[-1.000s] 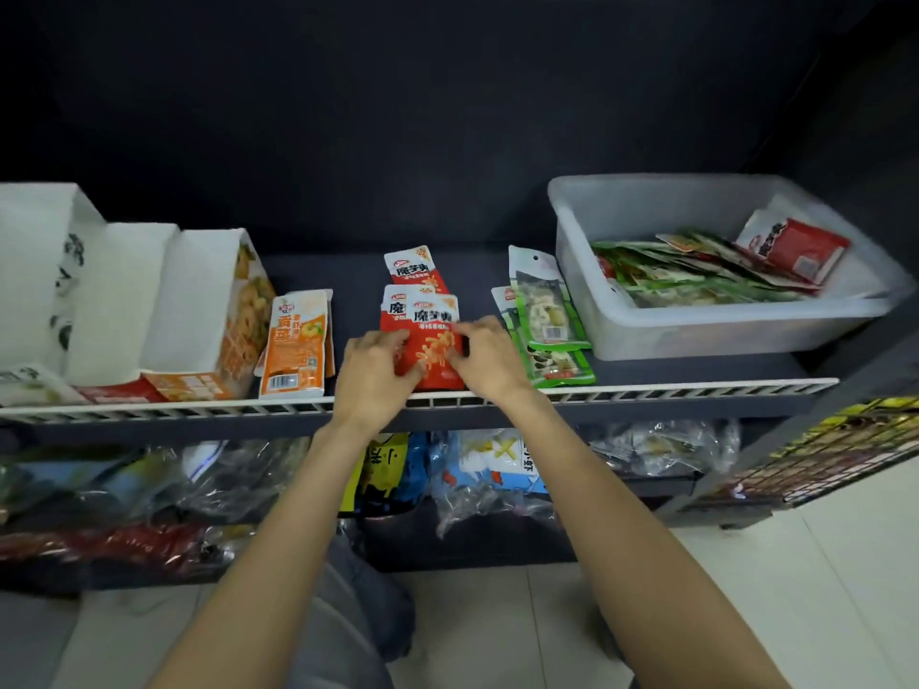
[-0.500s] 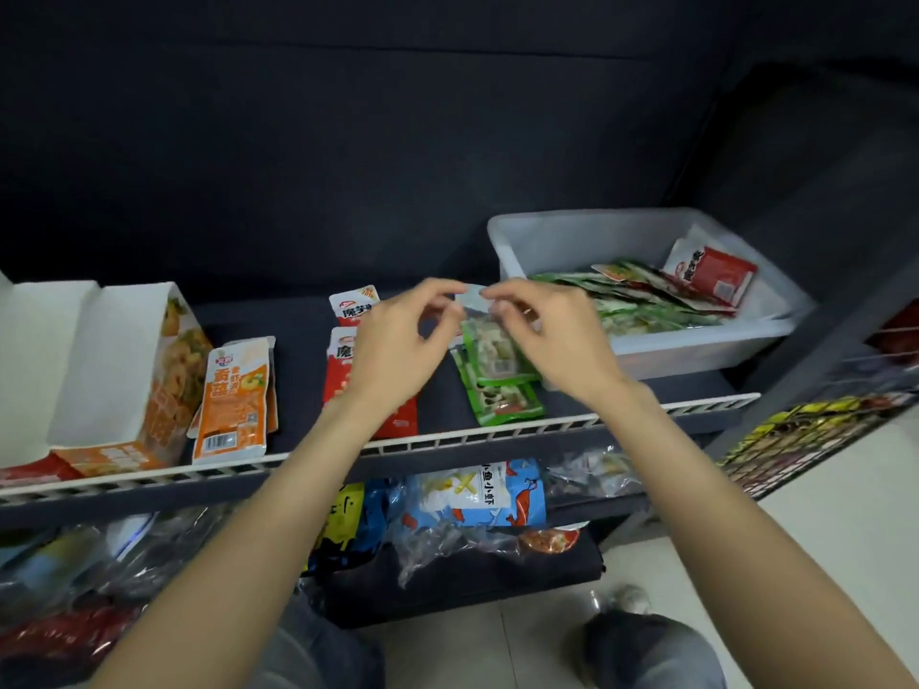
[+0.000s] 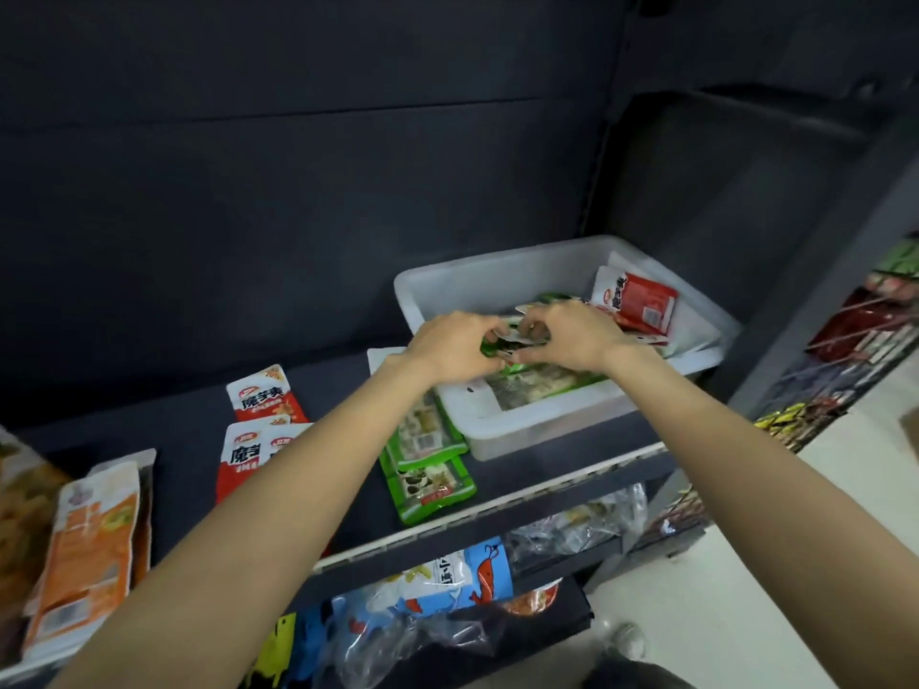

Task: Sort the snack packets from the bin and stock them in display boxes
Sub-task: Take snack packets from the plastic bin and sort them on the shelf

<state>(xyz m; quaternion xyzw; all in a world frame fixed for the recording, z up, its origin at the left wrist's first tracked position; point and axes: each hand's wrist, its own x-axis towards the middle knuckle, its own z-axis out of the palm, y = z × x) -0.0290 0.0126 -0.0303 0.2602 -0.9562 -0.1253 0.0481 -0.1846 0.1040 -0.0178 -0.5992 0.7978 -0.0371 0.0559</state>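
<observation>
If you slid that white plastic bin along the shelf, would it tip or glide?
The white bin looks low and wide, so tipping seems unlikely. It holds only a few flat packets, so it is probably light and would glide.

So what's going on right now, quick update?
Both hands in the bin, left hand and right hand gripping green packets. Sorted green pile on shelf beside bin. Nothing in the way.

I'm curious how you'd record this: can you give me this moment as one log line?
step: sorting | both hands: left hand and right hand gripping green packets | where: over white bin
</observation>
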